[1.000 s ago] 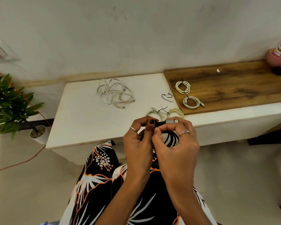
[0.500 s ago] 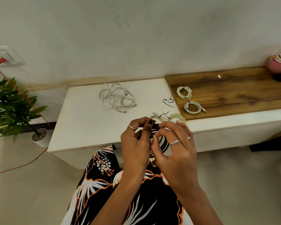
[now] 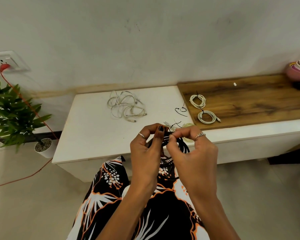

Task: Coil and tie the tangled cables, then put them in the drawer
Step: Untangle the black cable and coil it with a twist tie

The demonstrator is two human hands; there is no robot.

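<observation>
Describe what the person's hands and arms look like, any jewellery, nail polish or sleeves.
Both forearms are bare, with no sleeves in view. The left hand wears a thin plain silver ring, and its thumbnail is painted dark, almost black. The right hand wears a chunkier silver ring with a patterned, studded top. No watch or bracelet shows on either wrist.

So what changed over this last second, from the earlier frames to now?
The right hand let go of the plug it pinched at the top and now pinches the black cable coil beside the left hand, which keeps gripping it. The tangled white cables and two tied coils stayed put.
</observation>
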